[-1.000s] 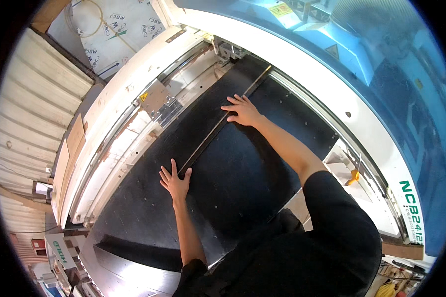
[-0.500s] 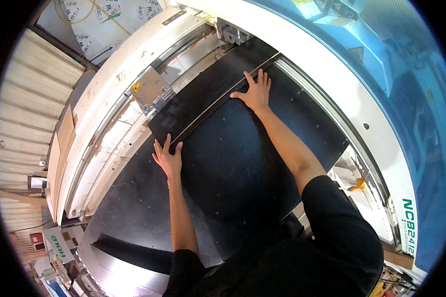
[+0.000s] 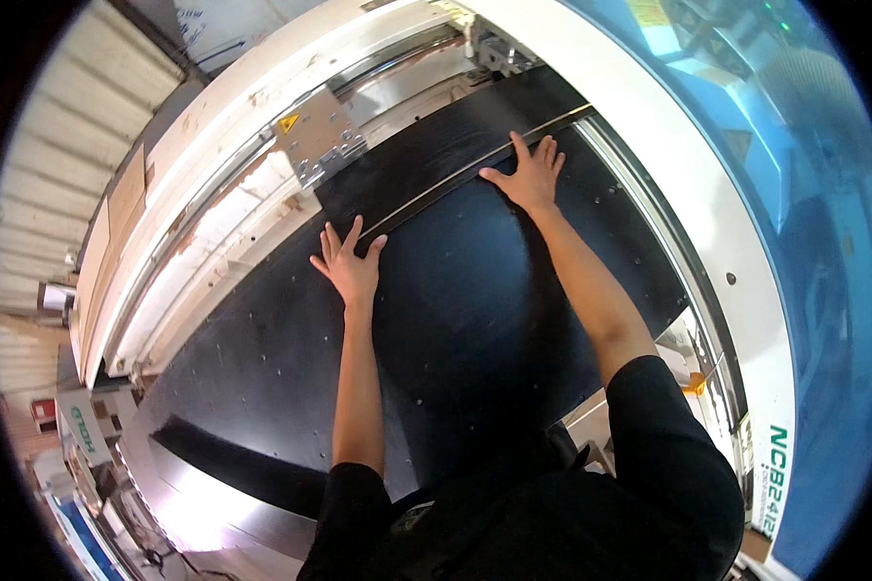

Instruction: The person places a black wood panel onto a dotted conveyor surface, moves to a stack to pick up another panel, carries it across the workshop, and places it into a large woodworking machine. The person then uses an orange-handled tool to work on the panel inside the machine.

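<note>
Your left hand (image 3: pixel 352 276) and right hand (image 3: pixel 531 184) have their fingers spread apart, clamped on nothing, at the near edge of the black board (image 3: pixel 451 150), which lies on the dark table (image 3: pixel 455 300) beside the metal block (image 3: pixel 322 136). If one hand pushes harder, the board could swing askew and its corner might knock that block.

Right hand (image 3: pixel 531 184) now with fingers (image 3: pixel 520 151) forward instead of leftward
</note>
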The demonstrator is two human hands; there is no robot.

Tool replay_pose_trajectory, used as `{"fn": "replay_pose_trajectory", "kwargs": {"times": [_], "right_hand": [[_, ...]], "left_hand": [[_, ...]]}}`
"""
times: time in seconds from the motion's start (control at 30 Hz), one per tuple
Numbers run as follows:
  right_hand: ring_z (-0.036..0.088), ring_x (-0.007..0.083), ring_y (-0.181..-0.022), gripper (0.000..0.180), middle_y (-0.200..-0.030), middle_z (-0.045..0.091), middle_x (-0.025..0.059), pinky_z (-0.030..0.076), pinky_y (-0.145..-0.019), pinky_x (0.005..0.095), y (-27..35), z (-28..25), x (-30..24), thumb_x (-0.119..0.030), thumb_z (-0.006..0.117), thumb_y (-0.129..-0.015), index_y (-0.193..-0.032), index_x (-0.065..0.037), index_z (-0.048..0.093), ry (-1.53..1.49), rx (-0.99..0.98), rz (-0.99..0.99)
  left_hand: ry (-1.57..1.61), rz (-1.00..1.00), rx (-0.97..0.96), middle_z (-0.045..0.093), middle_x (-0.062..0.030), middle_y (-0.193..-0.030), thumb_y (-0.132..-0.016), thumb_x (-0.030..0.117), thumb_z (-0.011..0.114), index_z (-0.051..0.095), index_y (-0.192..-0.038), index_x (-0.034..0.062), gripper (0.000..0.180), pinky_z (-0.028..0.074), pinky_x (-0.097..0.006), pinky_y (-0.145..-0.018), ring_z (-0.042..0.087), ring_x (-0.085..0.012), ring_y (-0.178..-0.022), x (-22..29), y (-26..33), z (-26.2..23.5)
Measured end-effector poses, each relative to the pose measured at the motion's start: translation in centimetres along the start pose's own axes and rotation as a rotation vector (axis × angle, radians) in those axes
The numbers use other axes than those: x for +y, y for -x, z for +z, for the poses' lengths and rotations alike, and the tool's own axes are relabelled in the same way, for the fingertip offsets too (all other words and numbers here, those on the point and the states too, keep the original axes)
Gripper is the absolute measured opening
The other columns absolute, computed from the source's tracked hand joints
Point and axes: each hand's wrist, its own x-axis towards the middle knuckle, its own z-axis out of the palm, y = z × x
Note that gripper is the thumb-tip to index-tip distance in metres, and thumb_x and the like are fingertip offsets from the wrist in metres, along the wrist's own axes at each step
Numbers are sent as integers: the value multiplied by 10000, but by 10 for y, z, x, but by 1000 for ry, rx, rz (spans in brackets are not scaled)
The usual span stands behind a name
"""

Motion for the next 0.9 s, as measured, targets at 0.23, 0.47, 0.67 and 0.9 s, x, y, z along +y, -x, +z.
{"fn": "replay_pose_trajectory", "kwargs": {"times": [0.23, 0.47, 0.67, 0.9], "right_hand": [[58, 478, -1563, 1151, -1635, 134, 382, 18, -1254, 592, -2, 0, -9, -894, 638, -704, -1609, -249, 336, 36, 1, 16], [78, 480, -1560, 1120, -1622, 155, 396, 35, -1255, 586, -1, 2, -12, -875, 666, -703, -1594, -265, 364, 28, 22, 25], [102, 483, -1556, 1106, -1616, 171, 397, 55, -1258, 584, -1, 7, -8, -859, 684, -704, -1589, -275, 370, 31, 55, 24], [104, 472, -1559, 1119, -1620, 177, 388, 70, -1257, 594, -1, 7, -7, -861, 690, -694, -1587, -264, 375, 31, 41, 31]], "left_hand": [[10, 35, 21, 374, -242, -1611, -851, 545, 766, 643, -1408, 313, 615, 121, -675, -1213, 311, -381, -1523, -11, 6, 2], [6, -112, 117, 370, -212, -1612, -792, 636, 783, 434, -1554, 122, 983, 143, -645, -1226, 231, -457, -1529, -3, 8, 1], [-126, -194, 45, 285, -253, -1631, -777, 761, 707, 410, -1540, 23, 1102, 100, -633, -1239, 174, -454, -1542, -10, 8, 5], [-128, -145, 45, 299, -244, -1629, -785, 782, 678, 412, -1539, 19, 1105, 96, -637, -1240, 196, -430, -1544, -9, 7, 4]]}}
